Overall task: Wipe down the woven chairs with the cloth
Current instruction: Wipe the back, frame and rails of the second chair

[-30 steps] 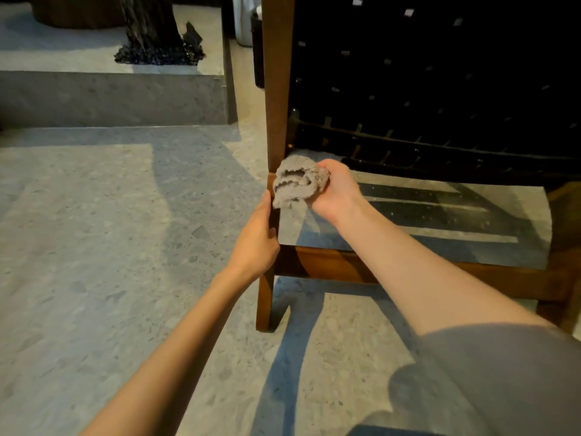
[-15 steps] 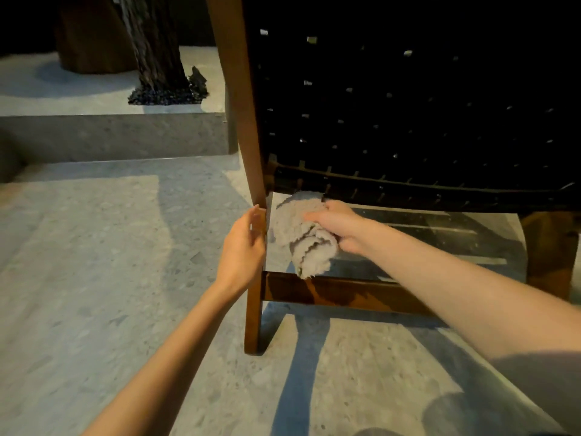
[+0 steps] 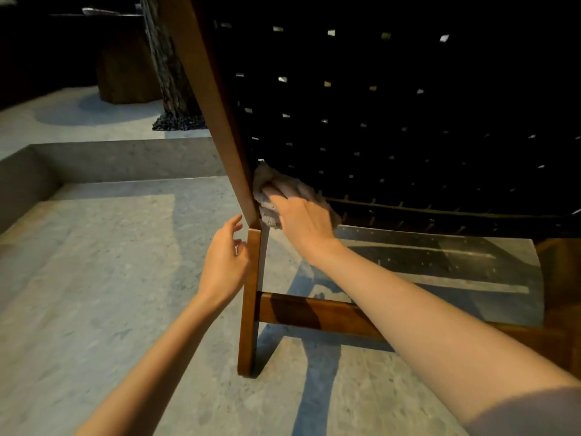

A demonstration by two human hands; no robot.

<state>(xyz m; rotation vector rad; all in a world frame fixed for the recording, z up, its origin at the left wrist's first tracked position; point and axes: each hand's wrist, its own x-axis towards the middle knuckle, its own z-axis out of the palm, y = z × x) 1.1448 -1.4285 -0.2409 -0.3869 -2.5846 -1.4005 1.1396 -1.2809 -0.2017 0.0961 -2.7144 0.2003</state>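
Gripping a bunched grey cloth with the right hand, fingers curled over it, low on the dark woven chair back. Left hand loose, holding nothing, just beside the wooden leg. Wooden post between both hands. Behind: stone step, tree trunk, stump.

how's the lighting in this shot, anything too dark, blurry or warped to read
Head view: the woven chair back is nearly black, with only small gaps of light showing. Head view: the floor is sunlit, crossed by hard-edged shadows. Head view: the wooden side post bows from the wide-angle lens. Head view: the cloth in the right hand is slightly soft but readable.
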